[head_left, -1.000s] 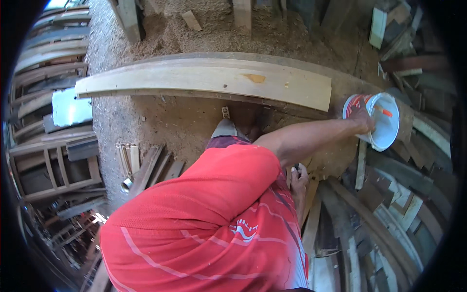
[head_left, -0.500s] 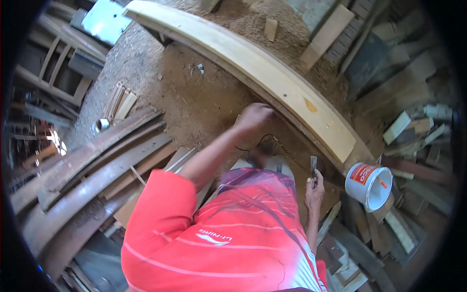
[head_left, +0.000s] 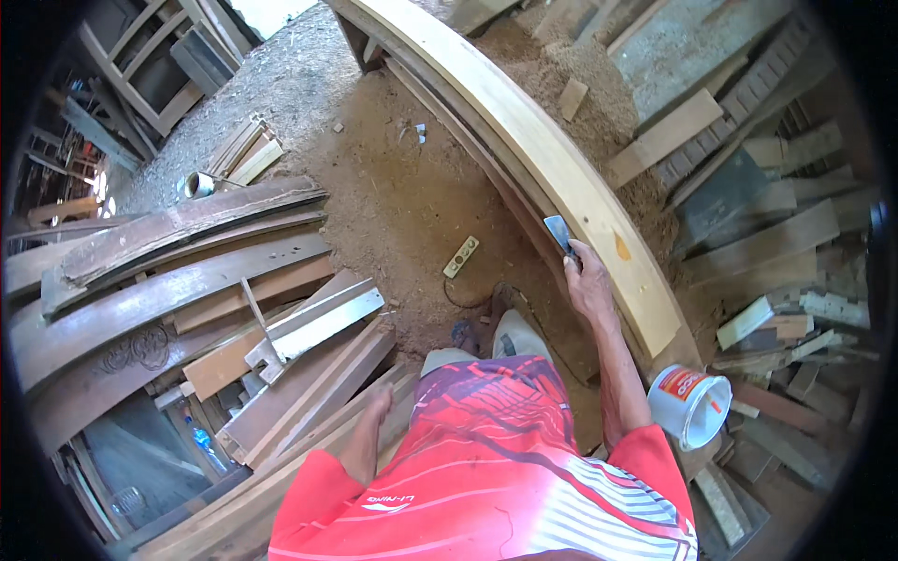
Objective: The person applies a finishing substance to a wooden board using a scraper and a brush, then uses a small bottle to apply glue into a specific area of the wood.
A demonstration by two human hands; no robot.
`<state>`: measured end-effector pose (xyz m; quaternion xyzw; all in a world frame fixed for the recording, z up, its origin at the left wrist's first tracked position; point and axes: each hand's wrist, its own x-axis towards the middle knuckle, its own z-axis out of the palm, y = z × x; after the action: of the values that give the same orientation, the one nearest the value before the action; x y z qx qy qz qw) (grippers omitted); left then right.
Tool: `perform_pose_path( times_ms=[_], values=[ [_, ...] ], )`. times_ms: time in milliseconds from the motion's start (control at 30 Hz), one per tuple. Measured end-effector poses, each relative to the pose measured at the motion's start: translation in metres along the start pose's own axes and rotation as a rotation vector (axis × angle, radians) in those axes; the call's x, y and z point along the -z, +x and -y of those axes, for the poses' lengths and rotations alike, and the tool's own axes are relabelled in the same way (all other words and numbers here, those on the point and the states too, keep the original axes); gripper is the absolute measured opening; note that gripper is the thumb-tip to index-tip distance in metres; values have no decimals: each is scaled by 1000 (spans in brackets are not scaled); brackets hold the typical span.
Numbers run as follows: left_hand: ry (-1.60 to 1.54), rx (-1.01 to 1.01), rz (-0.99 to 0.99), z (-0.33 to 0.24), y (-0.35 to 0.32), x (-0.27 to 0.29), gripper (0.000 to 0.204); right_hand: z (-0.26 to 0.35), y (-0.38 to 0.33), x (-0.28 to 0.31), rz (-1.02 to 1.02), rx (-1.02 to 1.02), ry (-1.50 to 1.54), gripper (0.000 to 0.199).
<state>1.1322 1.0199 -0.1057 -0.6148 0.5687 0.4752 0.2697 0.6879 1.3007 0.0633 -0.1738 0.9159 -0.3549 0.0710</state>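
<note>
My right hand [head_left: 589,280] is closed round a putty knife [head_left: 558,230], whose flat metal blade points away from me. The knife is at the near edge of a long pale wooden board [head_left: 552,154], which lies along a narrow bench. An orange-brown patch [head_left: 623,247] and a small dark spot mark the board. At my left side hangs my left hand [head_left: 377,411], near stacked timber; its fingers are mostly hidden. A white bucket [head_left: 693,409] with a red label stands at the board's near end, a small orange piece showing inside.
On the dusty floor lies a power strip [head_left: 460,257], with a cord near my feet. Curved planks [head_left: 187,290] and cut timber [head_left: 318,327] are piled at left. An open can [head_left: 198,185] stands beyond them. Wood scraps [head_left: 786,323] crowd the right side.
My left hand has drawn back from the board's near edge to my side. My right hand has moved forward and up to the board with the putty knife. The view has shifted.
</note>
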Motion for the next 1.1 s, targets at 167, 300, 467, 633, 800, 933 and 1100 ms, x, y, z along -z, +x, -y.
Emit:
perform_pose_path(
  times_ms=[167, 300, 467, 633, 800, 933, 1100],
  values=[
    [-101, 75, 52, 50, -13, -56, 31, -35, 51, -14, -26, 57, -34, 37],
    [-251, -20, -58, 19, -22, -70, 34, -35, 69, -14, 45, 50, -77, 35],
    [-491, -120, -25, -107, -21, -44, 29, -29, 115, -14, 86, 117, -134, 30],
    [-644, -243, -114, -186, -15, -19, 39, -24, 173, -28, 146, 199, -155, 29],
    [-565, -157, -155, -173, -4, -36, 42, -2, 225, -52, 199, 244, -188, 28],
    [-154, -137, -185, -135, 0, -52, 38, 28, 273, -79, 214, 269, -174, 30],
    [-95, -47, -122, -138, 21, -46, 37, 69, 350, -124, 234, 275, -178, 31]
  ],
)
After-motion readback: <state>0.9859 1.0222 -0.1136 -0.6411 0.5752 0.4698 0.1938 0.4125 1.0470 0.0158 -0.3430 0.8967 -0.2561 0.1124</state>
